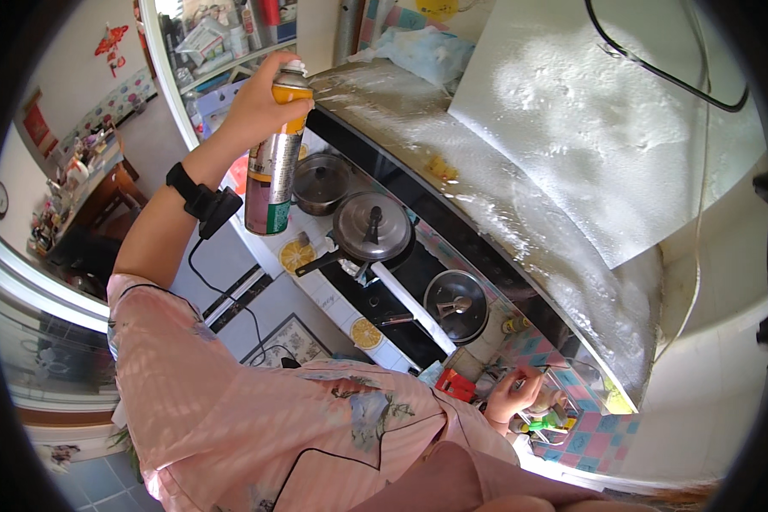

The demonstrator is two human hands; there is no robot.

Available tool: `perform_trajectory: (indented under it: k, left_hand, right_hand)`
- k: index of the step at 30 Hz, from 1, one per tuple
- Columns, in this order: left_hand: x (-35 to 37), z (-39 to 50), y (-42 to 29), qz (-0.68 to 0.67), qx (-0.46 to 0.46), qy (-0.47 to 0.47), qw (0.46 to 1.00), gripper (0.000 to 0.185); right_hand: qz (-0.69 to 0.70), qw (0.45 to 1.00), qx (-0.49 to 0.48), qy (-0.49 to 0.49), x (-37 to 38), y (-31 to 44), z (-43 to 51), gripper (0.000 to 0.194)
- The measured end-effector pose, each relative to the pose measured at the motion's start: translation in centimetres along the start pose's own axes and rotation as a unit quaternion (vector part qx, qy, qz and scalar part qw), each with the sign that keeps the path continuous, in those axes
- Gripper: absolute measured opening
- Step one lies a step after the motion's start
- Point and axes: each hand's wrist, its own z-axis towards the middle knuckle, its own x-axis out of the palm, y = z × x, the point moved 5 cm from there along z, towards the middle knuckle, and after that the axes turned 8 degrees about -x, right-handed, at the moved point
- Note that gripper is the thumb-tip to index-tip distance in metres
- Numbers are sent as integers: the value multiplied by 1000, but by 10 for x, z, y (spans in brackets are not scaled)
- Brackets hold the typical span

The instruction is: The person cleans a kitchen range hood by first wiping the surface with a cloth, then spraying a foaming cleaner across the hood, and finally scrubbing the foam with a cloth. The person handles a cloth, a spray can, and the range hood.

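My left hand (259, 105) grips a spray can (274, 173) with a yellow, silver and green body, a finger at its white nozzle (294, 66). The can is upright in the picture, left of a range hood's top surface (486, 185). White foam lies in streaks and patches on that top and on a pale upright panel (550, 147) above it. My right hand (515, 392) is below the hood's lower right end, beside a wire rack (560, 409), its fingers curled; whether it holds anything cannot be told. A strap with a black device sits on the left wrist.
Below the hood are a lidded pan (372, 224), a glass-lidded pot (322, 182) and another lidded pan (456, 306) on a black cooktop (358, 297). A crumpled plastic bag (425, 54) lies at the hood's back. A black cable (672, 73) hangs across the panel. Filled shelves (230, 38) stand upper left.
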Motion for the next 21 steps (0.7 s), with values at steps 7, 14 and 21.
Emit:
perform_trajectory:
  k: [7,14,21]
  left_hand:
    - [-4,4,25,41,-5,-33,999,60]
    - [16,13,18,27,-1,11,1000,59]
    - [25,26,14,22,15,3,1000,59]
  right_hand:
    - [-2,1000,-16,22,20,13,8,14]
    - [3,1000,-20,9,20,15,6,15]
    - [-17,1000,2,16,14,11,-8,16]
